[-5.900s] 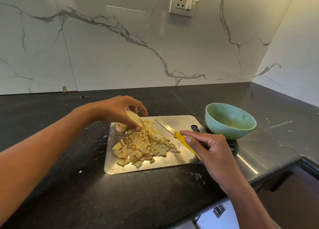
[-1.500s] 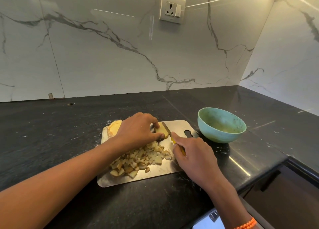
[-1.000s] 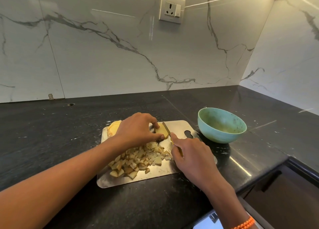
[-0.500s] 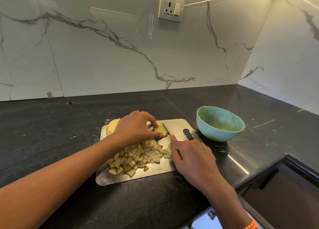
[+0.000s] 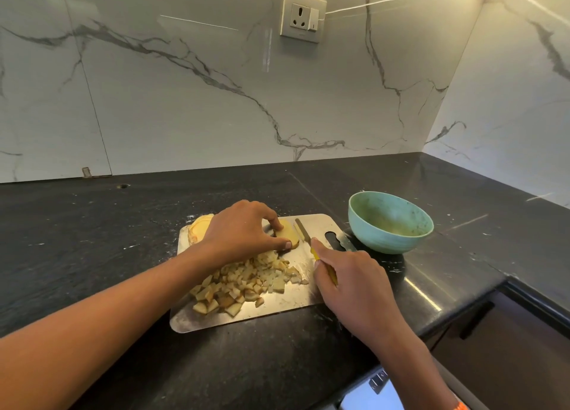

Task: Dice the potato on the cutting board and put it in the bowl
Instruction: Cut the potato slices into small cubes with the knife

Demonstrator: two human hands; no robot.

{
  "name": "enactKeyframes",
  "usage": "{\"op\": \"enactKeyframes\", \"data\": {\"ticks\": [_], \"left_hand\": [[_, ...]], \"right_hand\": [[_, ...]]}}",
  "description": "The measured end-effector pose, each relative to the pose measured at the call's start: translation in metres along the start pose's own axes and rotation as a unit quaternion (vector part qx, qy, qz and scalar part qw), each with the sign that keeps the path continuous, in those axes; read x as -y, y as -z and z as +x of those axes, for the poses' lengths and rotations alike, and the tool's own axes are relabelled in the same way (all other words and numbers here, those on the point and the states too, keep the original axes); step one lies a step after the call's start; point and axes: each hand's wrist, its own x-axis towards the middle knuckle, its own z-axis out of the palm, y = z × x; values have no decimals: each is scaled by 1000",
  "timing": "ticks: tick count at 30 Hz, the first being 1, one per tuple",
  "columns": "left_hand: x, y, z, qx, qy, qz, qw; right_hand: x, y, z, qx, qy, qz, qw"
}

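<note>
One bowl [image 5: 390, 227] beside board [image 5: 317, 223], wall socket [image 5: 303, 15]

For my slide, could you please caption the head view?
Left hand steadies a potato slice while right hand holds the knife beside it.

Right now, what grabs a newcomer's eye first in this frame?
The two hands at the steel cutting board: the left hand pins a potato slice at the far side, and the right hand grips a yellow-handled knife just beside it. A heap of diced potato lies in front of them, and the teal bowl waits at the right.
</note>
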Motion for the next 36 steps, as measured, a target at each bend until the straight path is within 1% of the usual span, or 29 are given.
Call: {"op": "enactKeyframes", "data": {"ticks": [5, 13, 19, 24, 36], "left_hand": [[-3, -1, 0, 1, 0, 4, 1000], [-2, -1, 0, -5, 4, 5, 1000], [-5, 0, -2, -8, 3, 16, 1000], [-7, 1, -4, -13, -1, 35, 999], [-5, 3, -4, -10, -3, 32, 999]], "right_hand": [[4, -8, 19, 5, -3, 9, 1000], [5, -8, 18, 8, 1, 19, 1000], [7, -8, 20, 49, 14, -30, 998], [5, -3, 19, 80, 24, -26, 996], [-2, 5, -13, 39, 14, -17, 999]]}}
